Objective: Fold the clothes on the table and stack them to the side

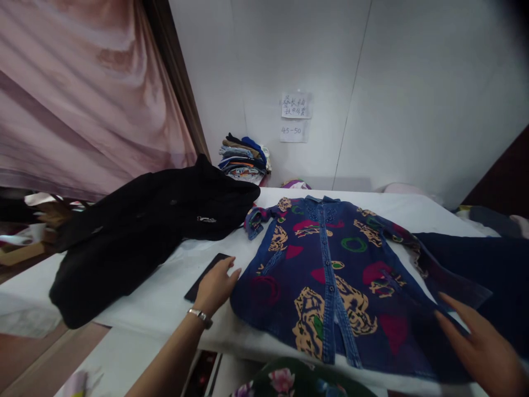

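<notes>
Centrally, patterned shirt [306, 251]: lying front up on the white table covering [165, 298], directly before the person, between a black garment [157, 209] and a dark navy cloth [508, 275].
Spread front: showing what I am judging to be a laying-out step, the body sitting mostly flat while the sleeves are lying unevenly.
Sleeves: the one on the person's left [254, 220] is bunching beside the shoulder, the one on the right [399, 234] is slanting outward; the next move, I am supposing, would be calling for fingertips on cloth and a straightening of these.
Collar [322, 199]: pointing away from the person, toward the wall [397, 110], while the hem is facing the person.
Button placket [325, 253]: tracing the long axis, running almost straight from collar to hem and leaning only slightly.
Left hand [218, 284]: hovering loosely open between a flat black slab [202, 278] and the shirt's edge, gripping nothing.
Right hand [479, 342]: showing parted, blurred fingers near the shirt's lower side, pinching nothing visible; whether it is touching cloth, I cannot tell.
</notes>
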Demonstrator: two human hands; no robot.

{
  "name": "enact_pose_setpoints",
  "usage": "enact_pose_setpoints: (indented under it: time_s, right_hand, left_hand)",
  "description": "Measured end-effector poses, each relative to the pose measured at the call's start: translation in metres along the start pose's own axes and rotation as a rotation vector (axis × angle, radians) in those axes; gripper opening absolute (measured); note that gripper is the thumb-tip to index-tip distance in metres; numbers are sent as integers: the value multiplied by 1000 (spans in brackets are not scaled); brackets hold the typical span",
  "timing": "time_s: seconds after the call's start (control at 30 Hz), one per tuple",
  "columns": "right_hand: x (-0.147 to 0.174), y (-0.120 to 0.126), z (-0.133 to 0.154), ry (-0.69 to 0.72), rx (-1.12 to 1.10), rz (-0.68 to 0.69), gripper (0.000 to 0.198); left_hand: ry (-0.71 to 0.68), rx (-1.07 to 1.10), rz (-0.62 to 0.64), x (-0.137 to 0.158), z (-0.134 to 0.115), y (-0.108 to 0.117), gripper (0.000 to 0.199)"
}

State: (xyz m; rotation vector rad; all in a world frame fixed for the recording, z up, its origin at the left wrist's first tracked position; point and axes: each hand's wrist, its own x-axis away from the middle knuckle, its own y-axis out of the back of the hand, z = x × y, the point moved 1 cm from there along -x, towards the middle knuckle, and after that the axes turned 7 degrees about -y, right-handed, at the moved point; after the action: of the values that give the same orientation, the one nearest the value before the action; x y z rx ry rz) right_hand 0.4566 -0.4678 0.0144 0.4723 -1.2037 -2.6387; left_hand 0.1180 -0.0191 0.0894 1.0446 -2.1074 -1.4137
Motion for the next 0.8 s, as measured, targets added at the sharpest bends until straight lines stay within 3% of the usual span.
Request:
enact_pose_setpoints:
  time_s: [0.07, 0.17, 0.33, 0.4, 0.5, 0.6, 0.7, 0.8]
  right_hand:
    - [3, -12, 51, 205, -53, 2, 46]
    - [5, -40, 117, 483, -77, 149, 38]
    - [-8, -82, 175, 715, -33, 254, 39]
    - [-17, -99, 180, 704, 45, 302, 44]
    - [-27, -124, 171, 569, 230, 420, 56]
    - [-28, -144, 152, 492, 335, 480, 63]
    - [-26, -154, 139, 509, 349, 459, 63]
    - [-25, -155, 137, 516, 360, 448, 63]
  left_hand:
    - [-24, -28, -42, -24, -7, 4, 49]
    - [-39, -64, -101, -68, -16, 3, 55]
    - [54, -97, -93, -135, -22, -12, 77]
    - [90, -83, -57, -150, -21, -22, 75]
    - [135, -84, -12, -161, -16, -36, 51]
    - [113, -105, -26, -169, -15, -30, 36]
    - [-16, -200, -166, -184, -23, 7, 39]
    - [-182, -391, -345, -210, -33, 65, 40]
